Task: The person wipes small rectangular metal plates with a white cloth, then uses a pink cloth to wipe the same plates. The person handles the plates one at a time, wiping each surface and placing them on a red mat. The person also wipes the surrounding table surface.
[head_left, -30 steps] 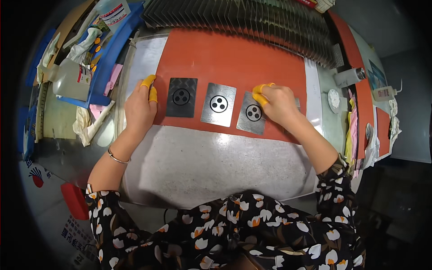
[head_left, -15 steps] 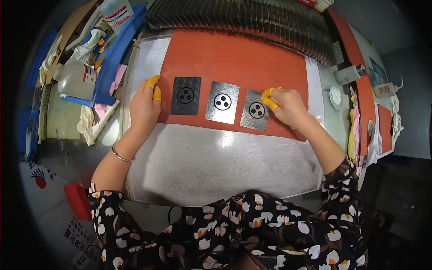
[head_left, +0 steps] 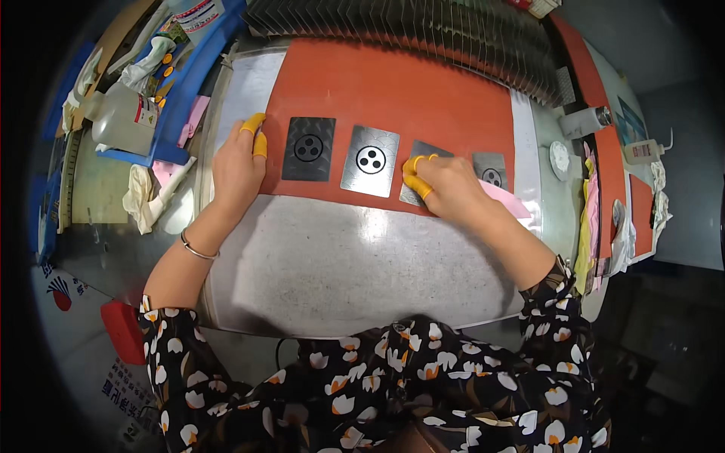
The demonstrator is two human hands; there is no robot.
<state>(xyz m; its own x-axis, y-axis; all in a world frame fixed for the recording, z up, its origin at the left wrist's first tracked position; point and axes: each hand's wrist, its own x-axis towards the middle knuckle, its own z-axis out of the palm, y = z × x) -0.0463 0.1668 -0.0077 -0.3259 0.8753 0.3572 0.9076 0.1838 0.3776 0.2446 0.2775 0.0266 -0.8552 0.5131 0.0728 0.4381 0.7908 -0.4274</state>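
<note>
My left hand (head_left: 237, 162) rests at the left edge of the red mat (head_left: 393, 79), yellow covers on its thumb and forefinger; those tips are apart, nothing visible between them. My right hand (head_left: 450, 186), with similar yellow covers, is curled over the third metal plate (head_left: 408, 194) and hides much of it. Whatever those fingers hold is hidden. From beside that hand a pink cloth (head_left: 507, 199) sticks out. On the mat lie a dark plate (head_left: 296, 164), a shiny silver plate (head_left: 353, 172) and, to the right, a partly covered grey plate (head_left: 484, 162).
A rack of upright dark sheets (head_left: 400, 38) spans the back. At left stand a blue tray (head_left: 181, 113) and a translucent bottle (head_left: 124, 121). On the right are a clear bottle (head_left: 585, 122), a small white dish (head_left: 559, 158) and hanging cloths (head_left: 588, 219).
My right hand has moved left across the third plate. The rightmost plate and the pink cloth have come into sight. The left hand stays at the mat's edge; the view has shifted slightly.
</note>
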